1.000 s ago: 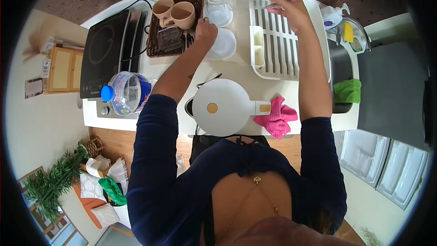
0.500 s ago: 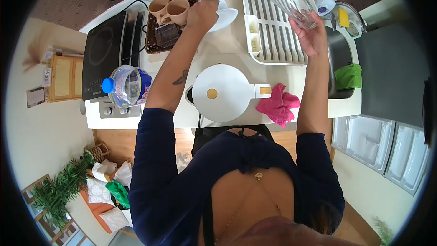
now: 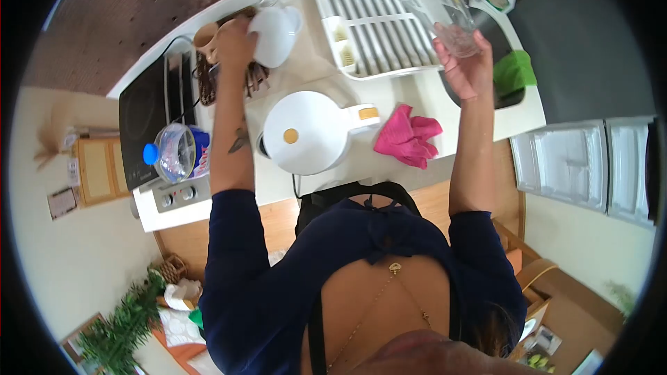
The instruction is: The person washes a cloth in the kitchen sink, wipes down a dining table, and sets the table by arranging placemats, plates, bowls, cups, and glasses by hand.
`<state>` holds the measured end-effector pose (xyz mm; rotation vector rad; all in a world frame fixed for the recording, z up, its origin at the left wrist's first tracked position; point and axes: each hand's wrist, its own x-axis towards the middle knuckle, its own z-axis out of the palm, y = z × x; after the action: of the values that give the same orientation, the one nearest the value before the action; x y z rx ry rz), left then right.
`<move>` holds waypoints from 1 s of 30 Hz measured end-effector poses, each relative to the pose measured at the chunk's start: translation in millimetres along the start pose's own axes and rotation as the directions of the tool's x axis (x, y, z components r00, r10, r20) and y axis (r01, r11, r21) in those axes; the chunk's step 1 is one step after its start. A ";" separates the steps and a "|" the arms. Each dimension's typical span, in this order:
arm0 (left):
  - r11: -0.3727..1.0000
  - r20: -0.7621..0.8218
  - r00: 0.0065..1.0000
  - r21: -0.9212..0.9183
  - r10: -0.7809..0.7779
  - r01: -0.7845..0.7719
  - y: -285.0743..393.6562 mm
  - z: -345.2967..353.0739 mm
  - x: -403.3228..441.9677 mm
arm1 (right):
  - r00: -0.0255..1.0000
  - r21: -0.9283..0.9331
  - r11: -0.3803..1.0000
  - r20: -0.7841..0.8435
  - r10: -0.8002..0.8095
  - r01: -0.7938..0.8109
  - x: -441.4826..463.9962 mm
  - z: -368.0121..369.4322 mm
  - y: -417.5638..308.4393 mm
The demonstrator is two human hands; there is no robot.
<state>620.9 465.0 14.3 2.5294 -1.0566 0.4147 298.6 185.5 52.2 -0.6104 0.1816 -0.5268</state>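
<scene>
My left hand grips the edge of a white plate, which is tilted up above the right side of the wicker basket. Beside that hand a beige mug stands in the basket; cutlery shows below the plate. Behind the plate is a small clear glass, and another white dish is partly hidden. My right hand holds a tall clear glass pitcher by its base, tilted, between the white dish rack and the sink.
A white kettle stands near the counter's front edge, a pink cloth right of it. On the left are a large blue-capped bottle and a black cooktop. A green cloth hangs over the sink's edge.
My left hand has lifted the plate and moved left with it over the basket. My right hand has brought the pitcher down from above the rack to its right side. The view has turned.
</scene>
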 end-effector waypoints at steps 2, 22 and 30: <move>0.997 -0.056 0.996 -0.009 -0.074 0.074 -0.5 -21.3 1.3 | 1.000 0.117 0.993 -0.028 -0.008 0.011 -22.3 -7.8 -1.3; 0.297 0.263 0.963 -0.925 0.054 0.236 345.6 -58.8 -129.4 | 0.873 0.353 0.812 -0.030 -0.486 0.465 -462.6 -182.7 -102.4; 0.231 0.513 0.587 -0.841 0.626 0.489 652.6 84.9 -231.3 | 0.588 0.171 0.567 -0.340 -0.734 0.806 -683.1 -215.9 -117.8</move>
<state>1.6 145.2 -11.0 1.2324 -1.1194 -1.2894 -401.1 352.3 -46.4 -0.2803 0.0305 -1.4868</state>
